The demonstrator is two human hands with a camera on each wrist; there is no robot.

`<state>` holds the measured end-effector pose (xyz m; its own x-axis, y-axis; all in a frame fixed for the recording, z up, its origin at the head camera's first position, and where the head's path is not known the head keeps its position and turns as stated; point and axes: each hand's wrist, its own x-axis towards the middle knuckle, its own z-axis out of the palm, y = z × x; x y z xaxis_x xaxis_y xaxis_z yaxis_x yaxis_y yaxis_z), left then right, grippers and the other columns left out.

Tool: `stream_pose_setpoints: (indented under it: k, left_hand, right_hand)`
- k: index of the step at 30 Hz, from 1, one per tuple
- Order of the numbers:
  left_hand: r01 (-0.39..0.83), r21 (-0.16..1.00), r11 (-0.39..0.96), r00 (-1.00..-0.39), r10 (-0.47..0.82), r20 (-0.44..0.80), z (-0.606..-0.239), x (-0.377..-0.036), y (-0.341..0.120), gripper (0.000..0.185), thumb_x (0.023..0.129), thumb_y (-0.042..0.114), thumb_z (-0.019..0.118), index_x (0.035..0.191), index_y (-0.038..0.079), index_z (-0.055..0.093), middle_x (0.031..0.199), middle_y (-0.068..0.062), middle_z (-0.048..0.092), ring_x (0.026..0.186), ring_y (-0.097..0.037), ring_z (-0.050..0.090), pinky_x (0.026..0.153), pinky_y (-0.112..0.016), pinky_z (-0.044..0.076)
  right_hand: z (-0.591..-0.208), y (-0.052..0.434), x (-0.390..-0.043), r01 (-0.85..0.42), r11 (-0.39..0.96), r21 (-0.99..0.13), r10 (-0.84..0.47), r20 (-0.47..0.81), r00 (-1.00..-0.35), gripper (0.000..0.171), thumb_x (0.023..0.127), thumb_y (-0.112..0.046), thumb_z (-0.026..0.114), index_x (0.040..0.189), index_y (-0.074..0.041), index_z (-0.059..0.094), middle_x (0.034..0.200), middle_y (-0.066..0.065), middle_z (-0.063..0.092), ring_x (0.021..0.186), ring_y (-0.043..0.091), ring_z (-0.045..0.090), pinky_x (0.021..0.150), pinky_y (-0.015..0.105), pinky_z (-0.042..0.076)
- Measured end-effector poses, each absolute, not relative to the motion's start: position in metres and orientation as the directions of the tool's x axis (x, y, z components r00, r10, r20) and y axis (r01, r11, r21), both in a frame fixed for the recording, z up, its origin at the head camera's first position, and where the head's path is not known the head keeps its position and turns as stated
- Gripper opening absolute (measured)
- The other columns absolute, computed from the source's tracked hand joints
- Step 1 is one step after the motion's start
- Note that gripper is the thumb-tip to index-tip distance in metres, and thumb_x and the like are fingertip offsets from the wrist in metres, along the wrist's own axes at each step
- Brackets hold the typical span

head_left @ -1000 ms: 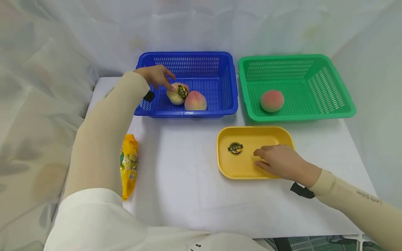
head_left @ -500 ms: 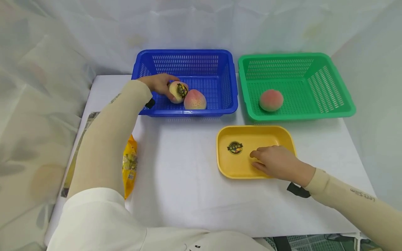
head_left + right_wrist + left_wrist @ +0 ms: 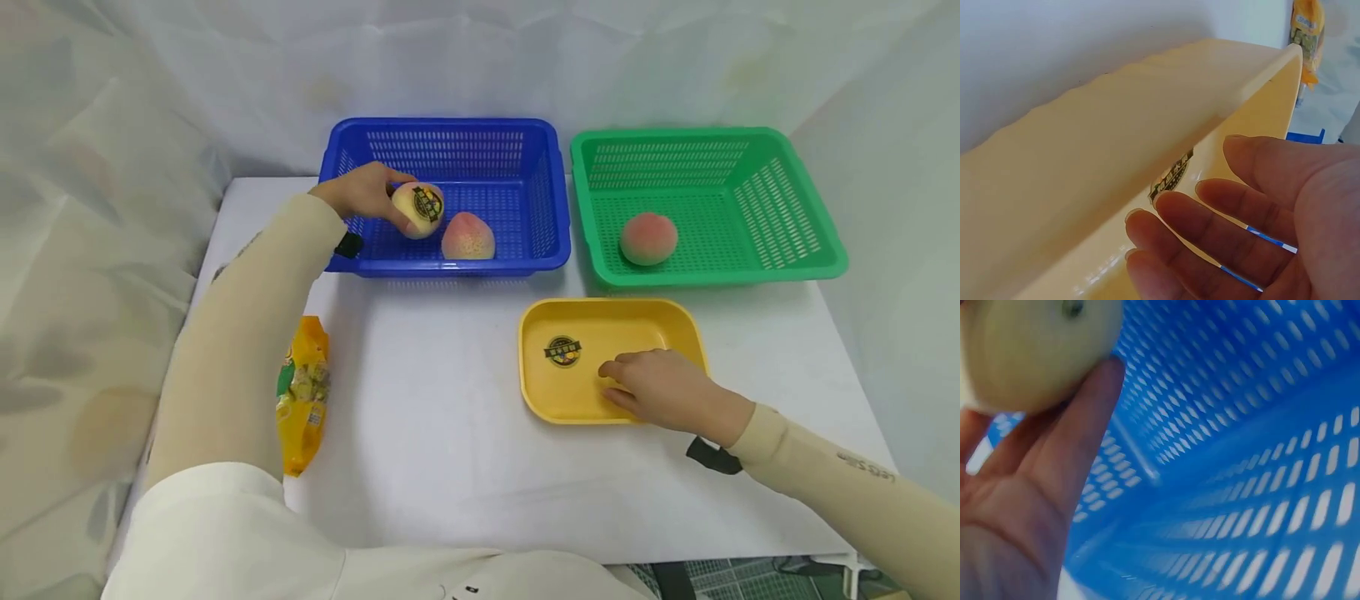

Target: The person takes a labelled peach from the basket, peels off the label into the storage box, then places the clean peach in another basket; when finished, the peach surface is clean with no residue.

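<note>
From above, the left hand (image 3: pixel 360 192) holds a pale peach (image 3: pixel 417 209) with a sticker, just over the blue basket (image 3: pixel 540 250). Up close, its fingers (image 3: pixel 1079 431) curl under the fruit so it won't drop. The right hand (image 3: pixel 660 387) lies flat and loose in the yellow tray (image 3: pixel 1085 187), keeping it still.

This looks like a staged recording booth or lab set-up, not a home or shop. Pale, wrinkled sheeting (image 3: pixel 112 167) hangs as a backdrop behind and along both sides of a small surface (image 3: pixel 450 450) covered in plain white, closing the scene off from any room. The props are few and neatly set out: a blue perforated plastic basket (image 3: pixel 525 142) and a green one (image 3: pixel 795 200) side by side at the back, a yellow tray (image 3: pixel 540 392) in front of them, a few peaches, and a yellow snack packet (image 3: pixel 303 400) near the left edge. Black straps sit at both of the person's wrists.
</note>
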<state>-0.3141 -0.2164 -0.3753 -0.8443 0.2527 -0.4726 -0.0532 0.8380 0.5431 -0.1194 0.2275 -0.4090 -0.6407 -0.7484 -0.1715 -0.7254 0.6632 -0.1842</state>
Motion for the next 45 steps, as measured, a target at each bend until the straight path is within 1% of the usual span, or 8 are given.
stream_pose_setpoints:
  k: [11, 18, 23, 28, 34, 39, 42, 45]
  left_hand:
    - [0.094, 0.636, 0.766, -0.917, 0.316, -0.245, -0.323, -0.291, -0.191, 0.097, 0.066, 0.043, 0.086, 0.148, 0.026, 0.038, 0.127, -0.002, 0.062, 0.100, -0.017, 0.057, 0.092, -0.031, 0.051]
    - [0.196, 0.754, 0.627, -0.909, 0.404, -0.100, -0.310, -0.258, -0.151, 0.089, 0.065, 0.033, 0.090, 0.142, 0.025, 0.048, 0.117, 0.003, 0.066, 0.094, -0.015, 0.062, 0.084, -0.027, 0.054]
    - [0.272, 0.793, 0.545, -0.895, 0.447, 0.000, -0.323, -0.222, -0.126, 0.088, 0.064, 0.031, 0.090, 0.141, 0.021, 0.049, 0.119, 0.005, 0.064, 0.092, -0.012, 0.061, 0.083, -0.025, 0.055]
    - [0.277, 0.846, 0.456, -0.893, 0.447, 0.051, -0.345, -0.185, -0.107, 0.094, 0.060, 0.031, 0.092, 0.142, 0.016, 0.048, 0.126, 0.002, 0.062, 0.097, -0.010, 0.063, 0.085, -0.023, 0.055]
    - [0.237, 0.890, 0.390, -0.895, 0.443, 0.044, -0.372, -0.165, -0.082, 0.095, 0.059, 0.028, 0.093, 0.142, 0.014, 0.049, 0.125, 0.001, 0.063, 0.101, -0.009, 0.063, 0.089, -0.022, 0.053]
    - [0.249, 0.884, 0.395, -0.882, 0.470, 0.038, -0.388, -0.156, -0.067, 0.094, 0.061, 0.033, 0.092, 0.142, 0.016, 0.048, 0.130, 0.003, 0.061, 0.106, -0.006, 0.061, 0.089, -0.020, 0.053]
    - [0.265, 0.879, 0.397, -0.877, 0.478, 0.048, -0.395, -0.151, -0.061, 0.095, 0.061, 0.034, 0.092, 0.142, 0.014, 0.048, 0.131, 0.002, 0.061, 0.107, -0.006, 0.061, 0.089, -0.021, 0.053]
    - [0.276, 0.875, 0.397, -0.875, 0.481, 0.057, -0.399, -0.149, -0.057, 0.095, 0.061, 0.034, 0.092, 0.142, 0.014, 0.048, 0.131, 0.001, 0.061, 0.106, -0.006, 0.061, 0.088, -0.023, 0.053]
  right_hand:
    - [-0.401, 0.224, -0.121, -0.724, 0.654, -0.217, -0.756, -0.147, -0.638, 0.025, 0.089, -0.024, 0.068, 0.104, -0.004, 0.071, 0.091, 0.006, 0.070, 0.077, 0.023, 0.068, 0.070, 0.038, 0.058]
    - [-0.395, 0.221, -0.124, -0.719, 0.659, -0.220, -0.750, -0.122, -0.650, 0.028, 0.090, -0.025, 0.067, 0.106, -0.003, 0.070, 0.096, 0.008, 0.071, 0.082, 0.025, 0.069, 0.073, 0.041, 0.058]
    - [-0.393, 0.220, -0.125, -0.688, 0.677, -0.261, -0.729, -0.110, -0.675, 0.029, 0.091, -0.026, 0.065, 0.108, -0.003, 0.070, 0.095, 0.007, 0.071, 0.084, 0.024, 0.069, 0.075, 0.041, 0.057]
    - [-0.389, 0.218, -0.125, -0.608, 0.717, -0.340, -0.664, -0.070, -0.744, 0.030, 0.093, -0.027, 0.063, 0.111, -0.005, 0.068, 0.089, 0.002, 0.070, 0.081, 0.018, 0.066, 0.073, 0.037, 0.056]
    - [-0.379, 0.213, -0.123, -0.527, 0.681, -0.508, -0.519, 0.172, -0.837, 0.020, 0.091, -0.017, 0.066, 0.106, -0.004, 0.069, 0.088, 0.003, 0.071, 0.078, 0.016, 0.064, 0.066, 0.034, 0.057]
    - [-0.373, 0.204, -0.120, -0.504, 0.611, -0.610, -0.377, 0.335, -0.863, 0.019, 0.087, -0.010, 0.069, 0.106, -0.006, 0.071, 0.090, 0.004, 0.072, 0.081, 0.009, 0.064, 0.065, 0.020, 0.055]
    - [-0.373, 0.198, -0.118, -0.467, 0.573, -0.674, -0.337, 0.325, -0.883, 0.022, 0.087, -0.011, 0.070, 0.109, -0.007, 0.071, 0.091, 0.004, 0.072, 0.082, -0.001, 0.061, 0.067, 0.010, 0.051]
    - [-0.376, 0.194, -0.117, -0.429, 0.547, -0.718, -0.328, 0.288, -0.900, 0.024, 0.088, -0.012, 0.069, 0.112, -0.007, 0.070, 0.090, 0.004, 0.071, 0.082, -0.005, 0.059, 0.068, 0.007, 0.049]
